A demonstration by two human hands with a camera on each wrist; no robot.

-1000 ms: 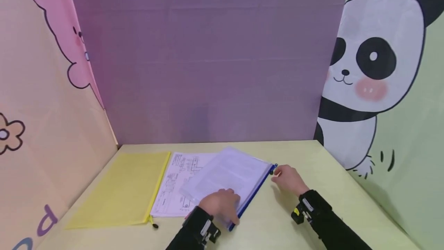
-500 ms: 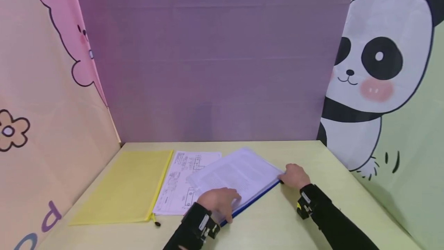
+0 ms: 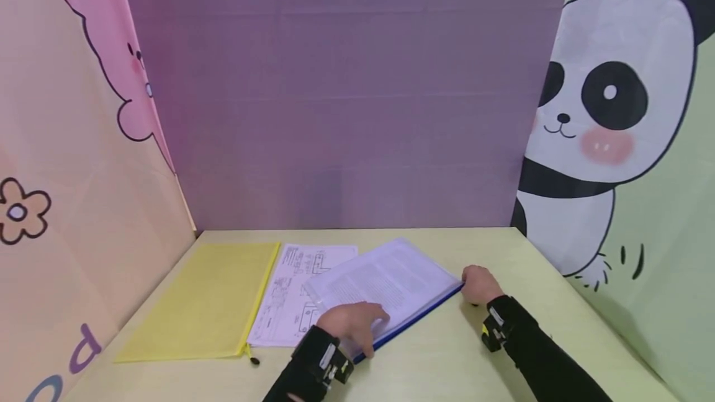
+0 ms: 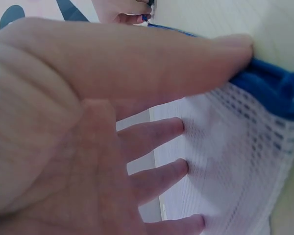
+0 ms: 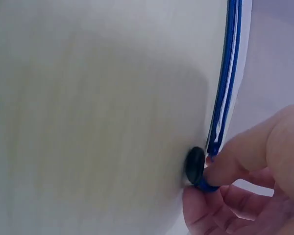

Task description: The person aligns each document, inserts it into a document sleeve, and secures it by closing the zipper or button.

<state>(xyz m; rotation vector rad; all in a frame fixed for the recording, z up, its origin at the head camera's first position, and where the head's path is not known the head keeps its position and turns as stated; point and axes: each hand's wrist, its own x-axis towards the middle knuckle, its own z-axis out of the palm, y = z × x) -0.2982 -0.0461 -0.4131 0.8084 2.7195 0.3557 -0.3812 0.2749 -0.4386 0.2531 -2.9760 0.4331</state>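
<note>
A clear mesh zip document bag (image 3: 385, 275) with a blue zipper edge (image 3: 416, 318) lies slanted on the table, printed sheets showing through it. My left hand (image 3: 353, 322) rests on its near corner. In the left wrist view the thumb (image 4: 196, 63) presses by the blue edge, while the spread fingertips (image 4: 179, 166) touch the mesh. At the bag's far right corner, my right hand (image 3: 479, 284) pinches the blue zipper pull (image 5: 206, 185) between thumb and fingers. A black knob (image 5: 195, 165) hangs beside the fingertips. Two zipper strands run apart from the slider in the right wrist view.
A yellow zip document bag (image 3: 195, 303) lies flat on the left of the table (image 3: 424, 365), its cord and black knob (image 3: 254, 361) at the near corner. Printed drawing sheets (image 3: 279, 303) lie between the two bags, partly under the clear one. Purple cloth (image 3: 346, 92) hangs behind.
My right hand has moved right and slightly nearer onto the zipper corner. The clear bag has turned clockwise, its far corner swinging right. My left hand has stayed on the near corner.
</note>
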